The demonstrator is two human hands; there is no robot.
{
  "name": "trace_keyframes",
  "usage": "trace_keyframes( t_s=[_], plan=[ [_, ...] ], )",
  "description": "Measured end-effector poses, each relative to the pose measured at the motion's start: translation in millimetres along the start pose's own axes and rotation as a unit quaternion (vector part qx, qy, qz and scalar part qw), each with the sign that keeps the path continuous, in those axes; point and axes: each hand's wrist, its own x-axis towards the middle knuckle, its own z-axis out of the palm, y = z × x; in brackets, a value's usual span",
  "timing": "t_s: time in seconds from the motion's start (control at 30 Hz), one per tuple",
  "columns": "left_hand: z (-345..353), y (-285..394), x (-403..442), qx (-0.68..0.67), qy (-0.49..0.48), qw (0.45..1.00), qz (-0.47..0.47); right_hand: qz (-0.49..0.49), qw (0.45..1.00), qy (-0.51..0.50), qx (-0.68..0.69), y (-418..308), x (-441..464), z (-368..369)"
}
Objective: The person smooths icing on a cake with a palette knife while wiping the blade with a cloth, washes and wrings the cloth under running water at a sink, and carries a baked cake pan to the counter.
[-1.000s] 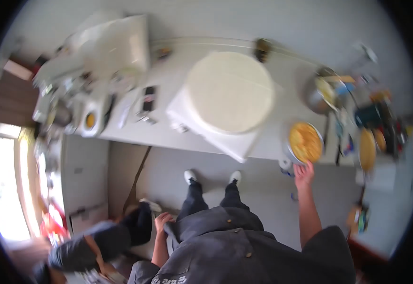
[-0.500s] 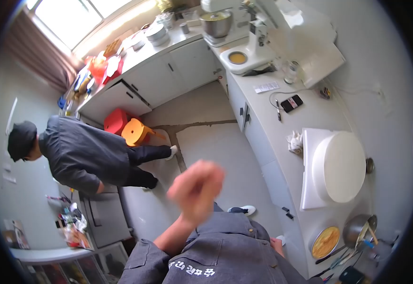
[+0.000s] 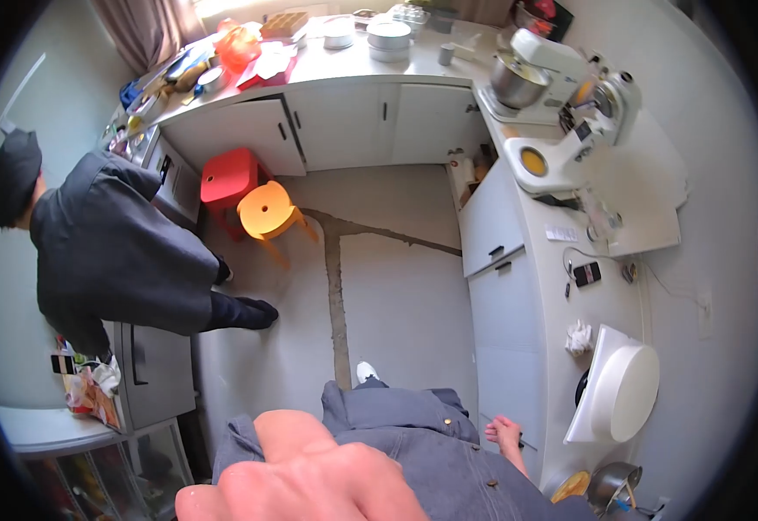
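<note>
My left hand (image 3: 309,478) is very large and close to the camera at the bottom, back and knuckles toward me. Its fingers run out of the frame, so I cannot see whether it holds anything. Lower and to the right, my right hand (image 3: 506,434) hangs beside my grey apron (image 3: 448,469), near the front of the right-hand cabinet (image 3: 505,321). Its fingers are curled. A thin dark line shows by them, and I cannot make out whether it is held or a cabinet handle.
A person in dark clothes (image 3: 118,243) stands on the left. Red stool (image 3: 227,176) and orange stool (image 3: 266,208) stand on the floor. The right counter bears a stand mixer (image 3: 518,82), a phone (image 3: 587,273), a white round block (image 3: 630,391) and a metal bowl (image 3: 613,482).
My view has shifted and turned. My left hand has come lower and closer to the camera. More of my right hand shows. The other person has stepped and turned at the left.
</note>
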Motion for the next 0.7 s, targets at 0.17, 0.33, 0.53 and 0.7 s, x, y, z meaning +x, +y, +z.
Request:
trace_keyframes(
  t_s=[0.17, 0.33, 0.53, 0.7],
  plan=[
    [-79.7, 20.3, 17.9, -0.014, 0.066, 0.997, 0.027, -0.024, 0.986, -0.058, -0.152, -31.0, 4.0, 60.7],
    [-160.5, 29.2, 24.6, -0.014, 0.106, 0.994, 0.008, -0.021, 0.952, -0.074, -0.297, -122.3, 3.4, 104.2],
    [-278.1, 46.3, 19.5, 0.112, 0.216, 0.968, -0.062, 0.044, 0.945, -0.128, -0.298, -251.1, 107.8, 170.1],
    [-420.9, 19.5, -6.5, 0.515, 0.376, 0.718, -0.278, -0.093, 0.904, -0.197, -0.367, -435.2, 238.8, 282.9]
  ],
)
